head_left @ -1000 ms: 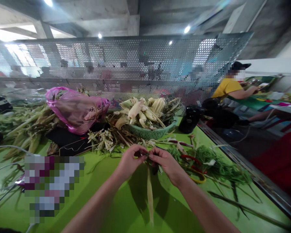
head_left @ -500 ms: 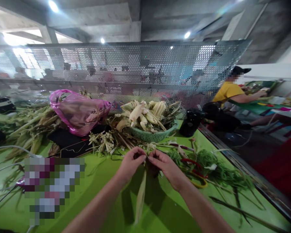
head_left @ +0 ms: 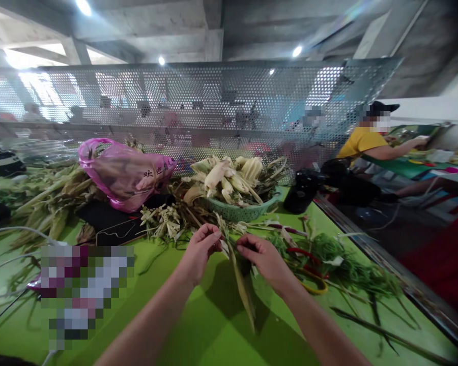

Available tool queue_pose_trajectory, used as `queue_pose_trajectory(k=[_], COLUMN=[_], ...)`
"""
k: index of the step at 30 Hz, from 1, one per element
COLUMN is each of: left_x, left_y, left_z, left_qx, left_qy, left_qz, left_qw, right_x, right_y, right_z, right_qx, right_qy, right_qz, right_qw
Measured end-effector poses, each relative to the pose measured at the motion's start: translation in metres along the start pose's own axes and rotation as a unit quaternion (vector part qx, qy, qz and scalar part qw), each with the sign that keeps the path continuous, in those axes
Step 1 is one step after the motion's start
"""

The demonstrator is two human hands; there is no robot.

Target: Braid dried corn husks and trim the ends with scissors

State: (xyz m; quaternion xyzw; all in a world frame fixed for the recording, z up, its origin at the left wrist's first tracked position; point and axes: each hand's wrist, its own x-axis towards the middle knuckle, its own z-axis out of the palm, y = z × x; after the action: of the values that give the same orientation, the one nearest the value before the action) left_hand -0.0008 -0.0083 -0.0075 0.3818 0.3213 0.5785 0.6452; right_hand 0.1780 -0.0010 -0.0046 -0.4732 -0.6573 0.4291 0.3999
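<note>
Over the green tabletop, a long pale corn husk strip (head_left: 239, 284) hangs with its narrow tip pointing down toward me. My left hand (head_left: 203, 250) pinches its upper part between thumb and fingers. Just to the right of the strip, my right hand (head_left: 256, 250) has its thumb and fingertips drawn together; what is between them is too small to make out. Short loose ends of husk stick up above the hands. Behind them stands a green plastic basket (head_left: 242, 211) heaped with pale corn husks (head_left: 232, 178).
A pink plastic bag (head_left: 127, 175) and piled husks (head_left: 57, 198) lie left. To the right are green fibres (head_left: 351, 262), red-handled and yellow-handled scissors (head_left: 309, 274) and a black container (head_left: 301, 190). A perforated metal screen (head_left: 198, 112) crosses behind. A person in yellow (head_left: 361, 142) works farther right.
My hands have moved slightly apart. The husk strip's lower tip has swung to the right, and more loose husk ends show above my fingers.
</note>
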Motion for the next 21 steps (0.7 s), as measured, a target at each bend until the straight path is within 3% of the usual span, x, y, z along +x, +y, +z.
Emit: queue_pose_trajectory(k=[9, 17, 21], left_x=[-0.001, 0.004, 0.002], left_y=[0.004, 0.008, 0.013], left_z=[0.002, 0.001, -0.003], left_qx=[-0.027, 0.014, 0.031], left_qy=[-0.032, 0.048, 0.002], left_qz=[0.002, 0.032, 0.023], left_qw=[0.999, 0.998, 0.999], right_x=[0.001, -0.004, -0.008], right_y=[0.001, -0.008, -0.013], right_z=[0.003, 0.005, 0.008], right_qx=[0.054, -0.06, 0.036], right_qy=[0.003, -0.036, -0.023], right_qz=[0.004, -0.019, 0.027], right_qw=[0.999, 0.997, 0.999])
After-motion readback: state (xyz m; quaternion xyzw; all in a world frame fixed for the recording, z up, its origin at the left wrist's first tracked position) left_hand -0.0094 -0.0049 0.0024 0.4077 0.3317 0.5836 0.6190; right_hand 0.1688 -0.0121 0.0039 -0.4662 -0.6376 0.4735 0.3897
